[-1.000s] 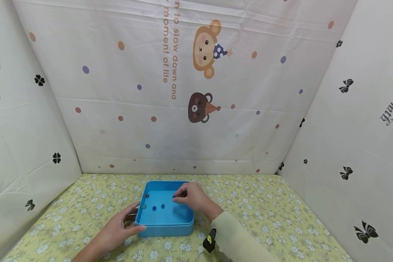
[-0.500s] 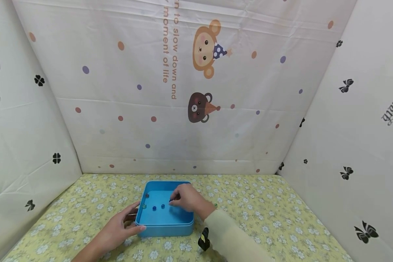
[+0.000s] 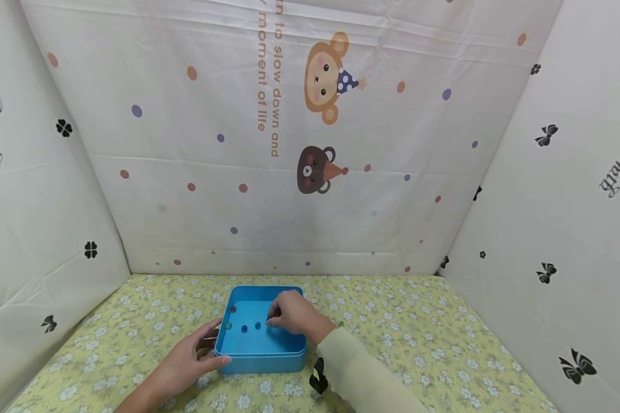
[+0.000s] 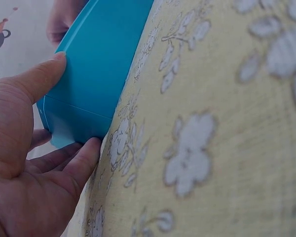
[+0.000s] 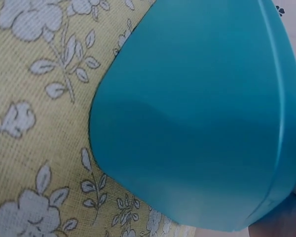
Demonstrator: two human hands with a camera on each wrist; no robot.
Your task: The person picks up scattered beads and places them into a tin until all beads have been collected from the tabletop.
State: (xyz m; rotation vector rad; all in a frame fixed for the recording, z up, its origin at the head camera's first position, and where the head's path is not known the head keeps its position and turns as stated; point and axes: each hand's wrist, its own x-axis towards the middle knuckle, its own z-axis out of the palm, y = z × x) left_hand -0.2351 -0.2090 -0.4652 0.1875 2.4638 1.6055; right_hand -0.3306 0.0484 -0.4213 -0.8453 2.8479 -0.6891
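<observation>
On the back sheet (image 3: pixel 186 115) in front of you, sideways brown print reads "to slow down and" and "moment of life"; black script on the left sheet (image 3: pixel 36 189) shows "Beach", and "warmth", partly cut, is on the right sheet (image 3: pixel 563 195). Your blue box (image 3: pixel 260 364) stands on the yellow flowered cloth (image 3: pixel 418 332), which runs on to both sides and back to the sheets. Inside the box, a reddish piece (image 3: pixel 233 309) and a green piece (image 3: pixel 228 326) lie near its left wall, two blue pieces (image 3: pixel 244 328) closer to the middle. Another green piece (image 3: pixel 340 324) lies outside, just beyond your right wrist. Your left hand (image 3: pixel 186 361) grips the box's near left corner, thumb on the front wall. Your right hand (image 3: pixel 295 312) reaches over the right rim, pinching a small dark blue piece (image 3: pixel 268 319) between thumb and fingers
</observation>
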